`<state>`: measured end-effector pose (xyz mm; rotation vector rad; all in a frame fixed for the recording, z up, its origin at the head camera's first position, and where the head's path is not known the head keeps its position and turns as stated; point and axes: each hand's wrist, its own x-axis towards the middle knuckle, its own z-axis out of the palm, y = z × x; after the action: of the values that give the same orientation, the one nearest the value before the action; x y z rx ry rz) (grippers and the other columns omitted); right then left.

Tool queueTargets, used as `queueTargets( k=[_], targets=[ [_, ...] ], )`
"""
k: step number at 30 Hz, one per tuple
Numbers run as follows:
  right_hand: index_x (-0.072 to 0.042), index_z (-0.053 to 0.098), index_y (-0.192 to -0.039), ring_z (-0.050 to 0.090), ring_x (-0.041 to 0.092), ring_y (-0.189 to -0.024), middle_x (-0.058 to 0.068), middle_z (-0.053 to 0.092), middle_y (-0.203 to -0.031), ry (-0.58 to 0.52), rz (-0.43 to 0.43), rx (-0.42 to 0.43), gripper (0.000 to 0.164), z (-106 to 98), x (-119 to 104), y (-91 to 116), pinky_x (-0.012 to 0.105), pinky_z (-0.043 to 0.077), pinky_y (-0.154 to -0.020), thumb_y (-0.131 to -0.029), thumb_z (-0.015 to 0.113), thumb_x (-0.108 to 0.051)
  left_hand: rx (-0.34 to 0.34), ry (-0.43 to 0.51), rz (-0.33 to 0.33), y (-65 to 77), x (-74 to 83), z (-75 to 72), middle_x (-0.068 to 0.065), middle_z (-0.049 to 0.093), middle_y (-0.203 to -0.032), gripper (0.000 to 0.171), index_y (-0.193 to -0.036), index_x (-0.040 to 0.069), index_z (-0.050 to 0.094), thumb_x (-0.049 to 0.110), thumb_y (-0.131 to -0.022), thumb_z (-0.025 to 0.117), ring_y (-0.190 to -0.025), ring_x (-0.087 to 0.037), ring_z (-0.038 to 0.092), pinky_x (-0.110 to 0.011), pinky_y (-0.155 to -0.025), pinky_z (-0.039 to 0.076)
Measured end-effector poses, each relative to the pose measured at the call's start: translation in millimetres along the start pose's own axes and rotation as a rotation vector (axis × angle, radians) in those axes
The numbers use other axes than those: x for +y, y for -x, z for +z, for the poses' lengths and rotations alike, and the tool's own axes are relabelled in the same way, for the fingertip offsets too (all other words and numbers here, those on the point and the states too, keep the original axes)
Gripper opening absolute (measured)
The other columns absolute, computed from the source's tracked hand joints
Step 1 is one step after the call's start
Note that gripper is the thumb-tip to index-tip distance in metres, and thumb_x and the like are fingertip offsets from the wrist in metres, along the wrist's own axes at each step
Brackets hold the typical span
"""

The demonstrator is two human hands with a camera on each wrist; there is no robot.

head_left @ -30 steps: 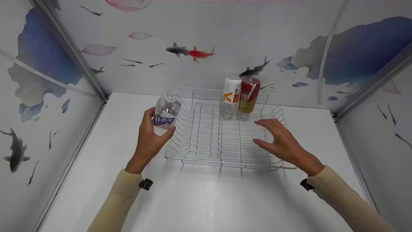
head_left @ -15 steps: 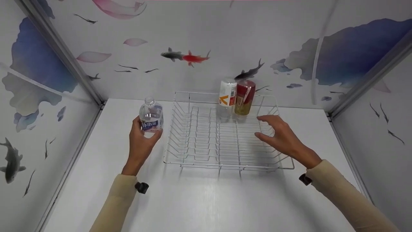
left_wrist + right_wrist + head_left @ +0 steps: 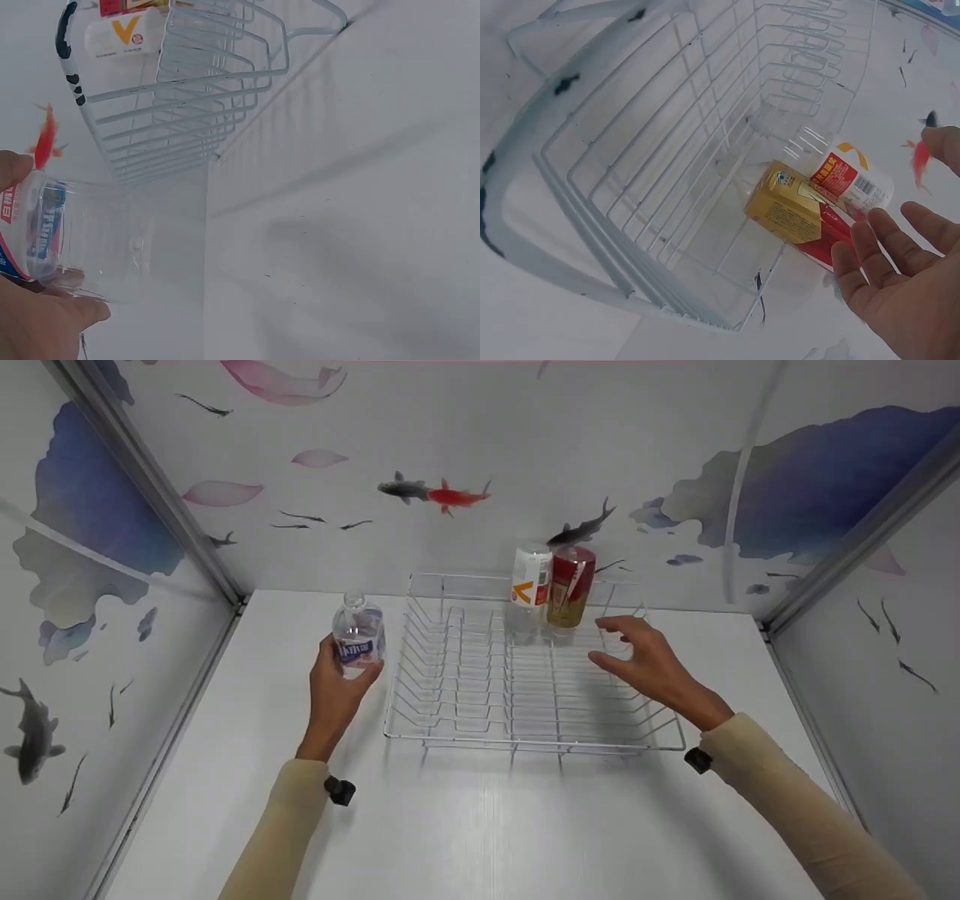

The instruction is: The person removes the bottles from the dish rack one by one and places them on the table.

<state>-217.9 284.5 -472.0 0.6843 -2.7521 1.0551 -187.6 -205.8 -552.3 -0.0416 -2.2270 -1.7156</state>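
My left hand (image 3: 341,690) holds a clear plastic bottle (image 3: 358,636) with a blue, white and pink label, neck up, just left of the wire rack (image 3: 450,744). Thumb and fingers wrap its sides, and in the left wrist view the clear lower part of the bottle (image 3: 105,240) sticks out past them. My right hand (image 3: 649,660) hovers over the rack's right side, fingers spread and loosely bent, holding nothing. Closest to it is a red and gold bottle (image 3: 572,586) at the back of the rack. Beside that stands a white-labelled bottle (image 3: 531,577), clear end down.
The white wire rack has rows of bent dividers (image 3: 474,675) in its left half. It stands on a white table (image 3: 480,825). Panels printed with fish and petals enclose the table at the back and both sides, with metal strips (image 3: 150,480) at the corners.
My left hand has carried the clear bottle left and down, from over the rack's left edge to beside it. My right hand has shifted slightly. Both bottles in the rack stay put.
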Motion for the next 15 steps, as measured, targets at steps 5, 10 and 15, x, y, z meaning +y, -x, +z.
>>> queueTargets(
  k=[5, 10, 15],
  targets=[
    [0.0, 0.061, -0.152, 0.059, 0.04, -0.136, 0.022, 0.063, -0.15, -0.032, 0.069, -0.015, 0.058, -1, 3, -5, 0.063, 0.053, -0.113, -0.102, 0.083, -0.019, -0.014, -0.021, -0.044, -2.3, -7.9, 3.9, -0.017, 0.053, -0.159, 0.082, -0.164, 0.001, 0.038, 0.015, -0.098, 0.086, -0.154, -0.033, 0.049, -0.042, -0.131, 0.036],
    [-0.002, 0.06, -0.154, 0.057, 0.041, -0.138, 0.022, 0.062, -0.152, -0.059, 0.12, -0.022, 0.058, -3, 7, -7, 0.065, 0.05, -0.116, -0.104, 0.081, -0.023, -0.02, -0.055, -0.049, -2.4, -12.6, 6.8, -0.017, 0.053, -0.16, 0.083, -0.166, 0.002, 0.038, 0.014, -0.098, 0.085, -0.154, -0.034, 0.048, -0.047, -0.133, 0.032],
    [-0.001, 0.06, -0.154, 0.057, 0.041, -0.139, 0.023, 0.062, -0.152, -0.074, 0.137, -0.025, 0.058, -4, 11, -10, 0.063, 0.05, -0.116, -0.105, 0.08, -0.024, -0.027, -0.077, -0.081, -3.9, -16.5, 9.2, -0.018, 0.048, -0.162, 0.086, -0.168, 0.002, 0.034, 0.014, -0.098, 0.084, -0.156, -0.035, 0.044, -0.049, -0.135, 0.028]
  ],
)
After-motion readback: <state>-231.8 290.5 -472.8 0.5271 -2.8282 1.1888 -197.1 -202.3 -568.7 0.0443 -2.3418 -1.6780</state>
